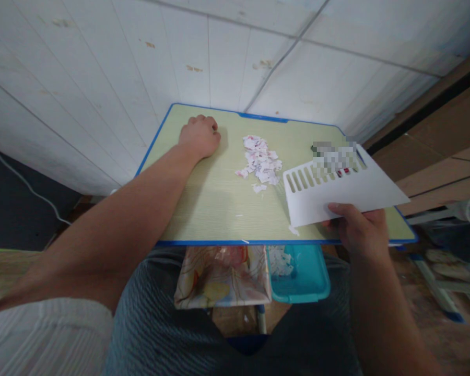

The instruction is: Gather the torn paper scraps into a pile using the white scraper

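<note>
Grey trousers [149, 313] are seen in the foreground beside a ribbed white sleeve [50, 334] pushed up the left arm, while between the knees a patterned container [219, 290] is set side by side with a turquoise bin [324, 274], in which torn white paper bits [281, 260] are held. Just beyond them, the near side of a pale, blue-edged surface [207, 209] is reached, with a loose white scrap [293, 230] left close to its rim. Over the right part of the surface, a white sheet [317, 203] is gripped at its near edge by the right hand [362, 227], the thumb laid on top and the other fingers closed underneath; a row of narrow slots is cut along the sheet's far side. An item [321, 148] by that far side is blurred too heavily to be named. At mid-surface, left of the sheet, a loose pile of torn paper [262, 159] is spread, some pieces marked with pink. Farther left, the left hand [199, 134] is rested on the surface with its fingers bent; how tightly they are closed, and whether anything is held beneath, cannot be told. The scene is backed by a stained white wall [121, 62], crossed at a slant by a grey cable [282, 59].
</note>
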Demonstrator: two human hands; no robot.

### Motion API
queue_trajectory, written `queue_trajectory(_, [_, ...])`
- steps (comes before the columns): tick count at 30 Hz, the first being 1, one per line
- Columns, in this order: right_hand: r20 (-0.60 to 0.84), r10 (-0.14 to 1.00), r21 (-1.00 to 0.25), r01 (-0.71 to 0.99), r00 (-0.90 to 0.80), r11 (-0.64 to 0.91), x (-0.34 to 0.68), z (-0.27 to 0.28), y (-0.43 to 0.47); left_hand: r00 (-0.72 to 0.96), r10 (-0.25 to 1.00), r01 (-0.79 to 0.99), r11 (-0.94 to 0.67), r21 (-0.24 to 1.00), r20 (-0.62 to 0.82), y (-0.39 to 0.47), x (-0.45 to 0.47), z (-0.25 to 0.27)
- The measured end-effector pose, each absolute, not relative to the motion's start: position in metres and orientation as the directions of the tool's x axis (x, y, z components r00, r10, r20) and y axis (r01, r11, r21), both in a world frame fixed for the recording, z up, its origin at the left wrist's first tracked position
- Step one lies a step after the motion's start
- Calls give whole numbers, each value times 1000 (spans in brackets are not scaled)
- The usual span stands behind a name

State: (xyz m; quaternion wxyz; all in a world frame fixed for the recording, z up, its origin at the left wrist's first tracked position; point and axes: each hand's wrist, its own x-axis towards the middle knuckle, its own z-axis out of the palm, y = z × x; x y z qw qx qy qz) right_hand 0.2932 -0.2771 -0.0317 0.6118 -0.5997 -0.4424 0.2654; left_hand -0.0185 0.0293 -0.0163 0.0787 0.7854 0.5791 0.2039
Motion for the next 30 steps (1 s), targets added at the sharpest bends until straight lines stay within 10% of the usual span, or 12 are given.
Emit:
queue_trajectory(12, [155, 855, -983, -13, 495, 186, 278, -14, -271, 246, 944, 868, -315, 385, 218, 27, -20, -14])
queue_trajectory(19, [261, 693, -958, 92, 672, 271, 280, -25, -262, 235, 950, 879, -297, 372, 204, 27, -18, -13])
queue_trajectory(30, [238, 810, -965, 226, 536, 134, 286, -25, -271, 253, 944, 863, -318, 393, 210, 26, -20, -13])
